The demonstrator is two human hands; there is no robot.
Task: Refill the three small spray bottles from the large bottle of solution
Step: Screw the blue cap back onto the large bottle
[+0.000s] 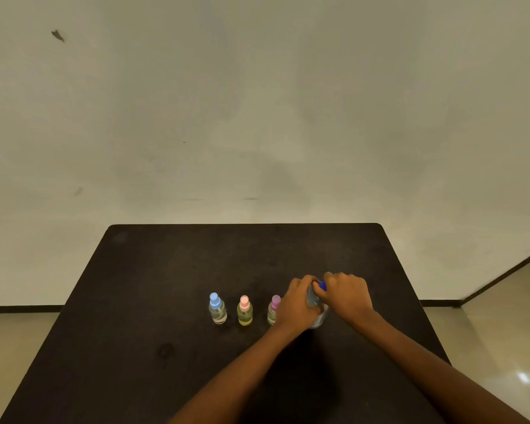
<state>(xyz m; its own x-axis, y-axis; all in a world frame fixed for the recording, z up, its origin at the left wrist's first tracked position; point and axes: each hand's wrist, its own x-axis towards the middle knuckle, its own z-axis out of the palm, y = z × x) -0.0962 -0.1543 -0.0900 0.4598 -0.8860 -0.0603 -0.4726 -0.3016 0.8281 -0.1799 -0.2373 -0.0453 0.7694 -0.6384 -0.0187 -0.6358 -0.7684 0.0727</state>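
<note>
Left hand (297,304) wraps the large bottle (317,313) upright on the table (166,286); right hand (346,293) grips its blue cap (322,285).

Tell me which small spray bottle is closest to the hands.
The purple-capped spray bottle, rightmost of three, partly hidden behind the left hand; blue-capped and pink-capped stand farther left.

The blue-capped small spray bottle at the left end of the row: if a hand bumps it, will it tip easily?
Probably yes. The blue-capped spray bottle stands upright, narrow and tall for its base, on the dark table, so a sideways bump could topple it. It looks only partly filled, so likely light. Its round body may roll once down.
</note>
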